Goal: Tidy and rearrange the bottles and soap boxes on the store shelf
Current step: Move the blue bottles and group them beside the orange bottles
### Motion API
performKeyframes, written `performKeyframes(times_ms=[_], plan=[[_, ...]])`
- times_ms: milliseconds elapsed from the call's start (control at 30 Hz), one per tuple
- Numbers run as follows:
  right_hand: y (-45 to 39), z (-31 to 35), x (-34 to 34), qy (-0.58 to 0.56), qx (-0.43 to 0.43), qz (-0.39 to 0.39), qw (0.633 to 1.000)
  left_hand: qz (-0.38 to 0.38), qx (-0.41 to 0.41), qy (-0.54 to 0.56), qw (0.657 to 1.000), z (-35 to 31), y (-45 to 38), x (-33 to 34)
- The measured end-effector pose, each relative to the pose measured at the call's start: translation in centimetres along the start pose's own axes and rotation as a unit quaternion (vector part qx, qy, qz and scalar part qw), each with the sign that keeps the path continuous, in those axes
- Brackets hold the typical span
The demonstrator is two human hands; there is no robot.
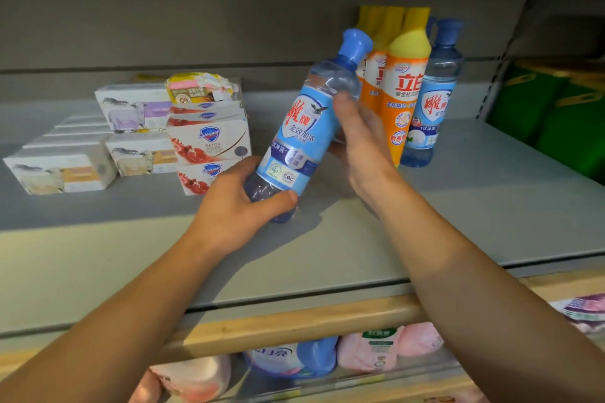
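A clear bottle with a blue label and blue cap (302, 127) is tilted in the air above the grey shelf (458, 206). My left hand (235, 203) grips its base. My right hand (360, 137) holds its upper body from the right side, thumb on the shoulder. Behind it stand orange bottles with yellow caps (404, 85) in a row, and another blue-capped bottle (433, 98) upright at their right. Soap boxes sit at the left: white Safeguard boxes with red fruit (209, 141) stacked, and white boxes with purple or tan panels (134, 108).
A flat row of white soap boxes (62, 167) runs along the far left. Green packs (553, 118) fill the neighbouring bay at right. A wooden rail (294, 321) edges the shelf front; pink and blue packs (376, 350) lie on the shelf below.
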State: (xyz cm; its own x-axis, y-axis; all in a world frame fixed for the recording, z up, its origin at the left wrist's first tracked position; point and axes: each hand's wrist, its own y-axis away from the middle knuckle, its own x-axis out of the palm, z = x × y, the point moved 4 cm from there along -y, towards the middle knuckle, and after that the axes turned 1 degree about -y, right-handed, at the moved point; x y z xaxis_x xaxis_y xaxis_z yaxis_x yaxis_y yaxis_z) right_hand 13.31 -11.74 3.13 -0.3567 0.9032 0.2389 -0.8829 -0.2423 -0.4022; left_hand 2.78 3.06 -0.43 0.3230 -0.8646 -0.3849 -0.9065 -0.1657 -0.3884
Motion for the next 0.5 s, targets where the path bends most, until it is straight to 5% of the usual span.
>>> performKeyframes(times_ms=[133,333,500], plan=[[-1.2,1.2,-0.1,-0.171,0.022,-0.024,0.985,0.060,-0.046,0.186,0.980,0.4,-0.1,0.3],[-1.7,3.6,1.2,-0.296,0.055,0.066,0.951,0.159,-0.094,0.394,0.900,0.4,0.3,1.2],[-1.8,5.6,2.7,-0.195,0.048,-0.001,0.980,0.139,-0.120,0.401,0.897,0.1,0.4,1.2]])
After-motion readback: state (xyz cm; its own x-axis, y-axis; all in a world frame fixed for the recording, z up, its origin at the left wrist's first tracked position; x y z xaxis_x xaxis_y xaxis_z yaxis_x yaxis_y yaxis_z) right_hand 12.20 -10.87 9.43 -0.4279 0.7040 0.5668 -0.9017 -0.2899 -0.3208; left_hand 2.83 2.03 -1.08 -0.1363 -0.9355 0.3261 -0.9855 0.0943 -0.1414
